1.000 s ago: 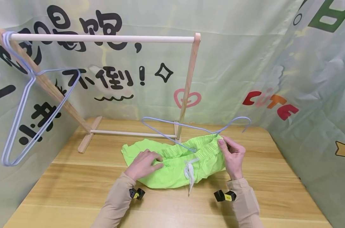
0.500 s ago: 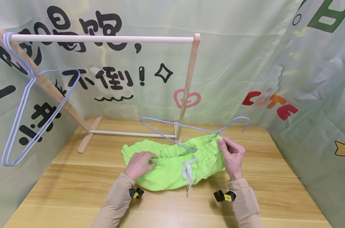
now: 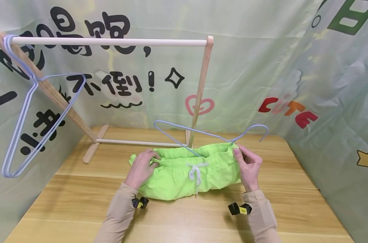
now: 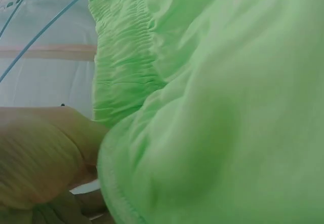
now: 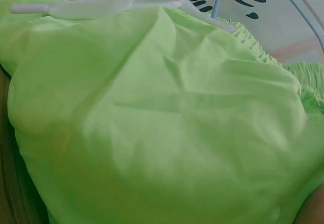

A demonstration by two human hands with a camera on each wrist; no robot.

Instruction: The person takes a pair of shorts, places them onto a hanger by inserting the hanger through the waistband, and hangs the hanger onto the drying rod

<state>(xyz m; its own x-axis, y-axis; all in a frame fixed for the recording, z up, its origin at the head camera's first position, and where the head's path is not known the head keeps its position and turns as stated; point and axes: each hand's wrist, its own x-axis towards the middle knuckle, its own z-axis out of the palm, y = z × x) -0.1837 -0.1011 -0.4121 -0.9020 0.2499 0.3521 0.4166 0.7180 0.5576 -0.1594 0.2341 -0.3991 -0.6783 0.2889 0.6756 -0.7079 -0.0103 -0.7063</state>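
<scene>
Lime-green shorts (image 3: 175, 184) with an elastic waistband and a tied white drawstring (image 3: 194, 173) lie on the table, waist opening up. At the waistband's left end my left hand (image 3: 142, 168) grips the fabric, fingers curled over the edge. My right hand (image 3: 248, 167) pinches the right end of the waistband, close to the neck of a blue-purple hanger (image 3: 199, 130). One end of that hanger dips into the waist opening and is hidden there; its other end and hook stick out above. In the left wrist view, gathered waistband (image 4: 124, 67) runs up from the hand.
Behind the shorts stands a wooden rack with a white top rail (image 3: 111, 41) and a low crossbar (image 3: 141, 143). More blue-purple hangers (image 3: 23, 114) hang at the rail's left end. Printed cloth (image 3: 257, 60) walls the wooden table (image 3: 293, 189) at the back and sides.
My left hand has moved left, drawing the waistband wider and straighter. The drawstring has shifted left with it, and the hanger's free end has risen slightly. My right hand has stayed put.
</scene>
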